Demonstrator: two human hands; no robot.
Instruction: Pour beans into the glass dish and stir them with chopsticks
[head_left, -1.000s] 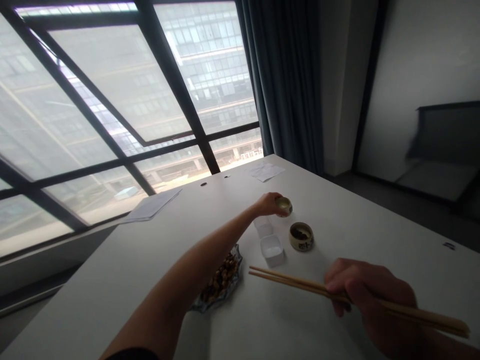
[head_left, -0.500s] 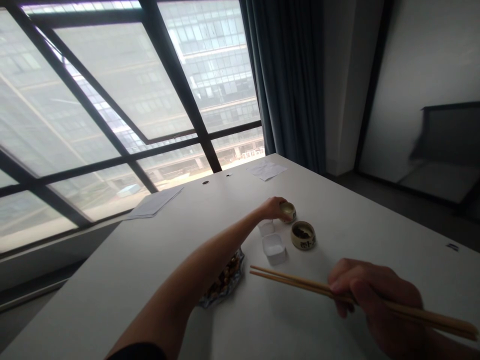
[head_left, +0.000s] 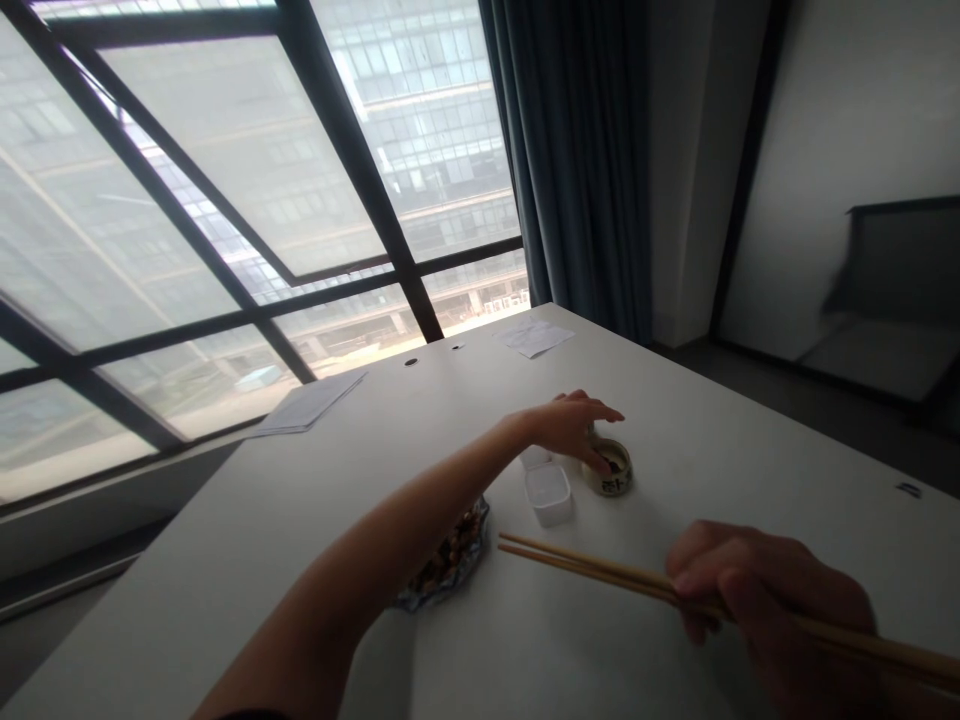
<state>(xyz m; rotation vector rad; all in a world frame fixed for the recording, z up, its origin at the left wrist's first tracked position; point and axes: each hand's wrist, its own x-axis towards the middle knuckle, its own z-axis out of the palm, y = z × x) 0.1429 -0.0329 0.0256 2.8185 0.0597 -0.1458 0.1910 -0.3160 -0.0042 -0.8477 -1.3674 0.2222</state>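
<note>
The person's left arm (head_left: pixel 405 520) reaches far forward, slightly bent. The left hand (head_left: pixel 574 425) faces palm down, its fingers (head_left: pixel 604 409) extended and spread from the lowered thumb (head_left: pixel 598 461). The right hand (head_left: pixel 772 590), nearer the body, is curled in a firm grip.

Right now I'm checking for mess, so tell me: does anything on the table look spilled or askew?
No spill shows on the visible table. The papers along its left side look slightly askew, their edges not lined up. The nearer bowl by the left hand sits upright.
</note>
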